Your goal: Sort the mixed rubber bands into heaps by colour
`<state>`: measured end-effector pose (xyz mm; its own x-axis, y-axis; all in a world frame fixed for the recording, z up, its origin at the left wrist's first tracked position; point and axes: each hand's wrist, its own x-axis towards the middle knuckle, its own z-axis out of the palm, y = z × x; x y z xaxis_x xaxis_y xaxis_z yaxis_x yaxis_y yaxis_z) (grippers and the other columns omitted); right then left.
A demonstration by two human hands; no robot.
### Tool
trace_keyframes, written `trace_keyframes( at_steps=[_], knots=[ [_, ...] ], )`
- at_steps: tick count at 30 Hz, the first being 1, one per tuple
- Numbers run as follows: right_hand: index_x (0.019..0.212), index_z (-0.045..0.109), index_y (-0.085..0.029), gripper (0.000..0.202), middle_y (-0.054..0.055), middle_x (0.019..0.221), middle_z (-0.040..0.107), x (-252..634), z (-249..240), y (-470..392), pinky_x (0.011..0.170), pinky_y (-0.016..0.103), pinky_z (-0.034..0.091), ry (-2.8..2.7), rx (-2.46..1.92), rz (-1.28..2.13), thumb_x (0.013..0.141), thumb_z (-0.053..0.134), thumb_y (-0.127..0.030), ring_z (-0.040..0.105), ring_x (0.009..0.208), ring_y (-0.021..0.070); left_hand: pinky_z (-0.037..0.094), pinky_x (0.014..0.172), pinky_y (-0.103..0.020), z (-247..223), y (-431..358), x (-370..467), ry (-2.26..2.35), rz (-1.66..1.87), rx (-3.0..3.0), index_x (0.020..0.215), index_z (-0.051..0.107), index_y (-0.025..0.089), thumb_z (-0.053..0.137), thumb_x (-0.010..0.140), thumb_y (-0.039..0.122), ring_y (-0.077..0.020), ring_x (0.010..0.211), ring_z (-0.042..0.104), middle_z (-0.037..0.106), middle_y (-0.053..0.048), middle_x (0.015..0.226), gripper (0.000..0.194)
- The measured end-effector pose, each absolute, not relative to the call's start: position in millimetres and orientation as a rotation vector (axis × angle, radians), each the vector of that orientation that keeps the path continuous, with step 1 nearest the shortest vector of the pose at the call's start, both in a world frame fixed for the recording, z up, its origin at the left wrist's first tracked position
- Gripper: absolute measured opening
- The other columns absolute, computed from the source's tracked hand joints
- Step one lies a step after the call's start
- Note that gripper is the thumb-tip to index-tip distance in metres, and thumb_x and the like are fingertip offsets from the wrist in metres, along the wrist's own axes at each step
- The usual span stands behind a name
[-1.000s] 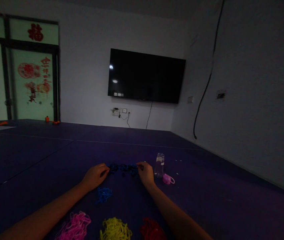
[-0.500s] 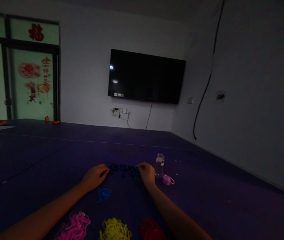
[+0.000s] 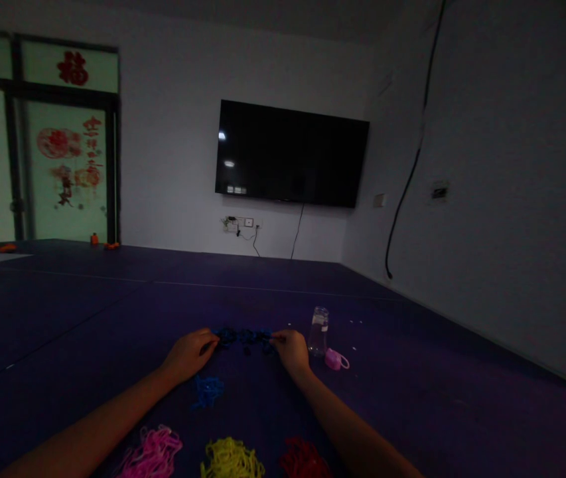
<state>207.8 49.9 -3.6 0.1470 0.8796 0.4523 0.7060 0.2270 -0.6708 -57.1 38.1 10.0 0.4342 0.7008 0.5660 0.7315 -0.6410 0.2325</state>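
A row of small, tangled blue and black pieces (image 3: 245,336) lies on the purple tabletop between my hands. My left hand (image 3: 192,352) is at its left end, thumb and fingers pinched together. At the right end, my right hand (image 3: 290,348) pinches too, with its fingertips among the pieces. The dim light hides exactly what each pinch holds. Nearer to me, below my left hand, sits a small heap of blue stringy bands (image 3: 208,391). Along the near edge are heaps of pink bands (image 3: 152,453), yellow bands (image 3: 231,458) and red bands (image 3: 304,459).
Just right of my right hand stands a clear bottle (image 3: 318,332), its pink cap with a loop (image 3: 335,359) lying beside it. White specks dot the purple tabletop (image 3: 426,372) farther right. Small orange objects (image 3: 94,239) rest at the far left edge.
My right hand's fingers have shifted slightly among the blue and black pieces, which look lower and flatter at that end. The left hand stays nearly in place.
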Motion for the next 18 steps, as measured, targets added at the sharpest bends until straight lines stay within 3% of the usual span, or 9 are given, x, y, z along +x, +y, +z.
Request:
trace_keyframes(
  at_steps=[8,18],
  knots=[
    [0.077,0.074,-0.025,0.025,0.004,0.084,0.072,204.3,-0.6,40.8,0.075,0.024,0.046,-1.741,-1.635,0.033,0.071,0.054,-0.010,0.066,0.084,0.0197,0.047,0.069,-0.025,12.1,36.5,-56.2,-1.312,-0.986,-2.633,0.089,0.066,0.020,0.040,0.086,0.024,-0.0165,0.076,0.062,0.067,-0.004,0.084,0.026],
    [0.098,0.070,-0.021,0.035,0.006,0.097,0.069,202.4,2.9,43.9,0.083,0.024,0.044,-1.718,-1.527,0.001,0.078,0.044,-0.007,0.063,0.092,0.0178,0.046,0.071,-0.025,10.6,38.0,-57.3,-1.286,-0.987,-2.633,0.089,0.066,0.020,0.040,0.087,0.022,-0.0172,0.078,0.063,0.067,-0.004,0.085,0.026]
  ],
)
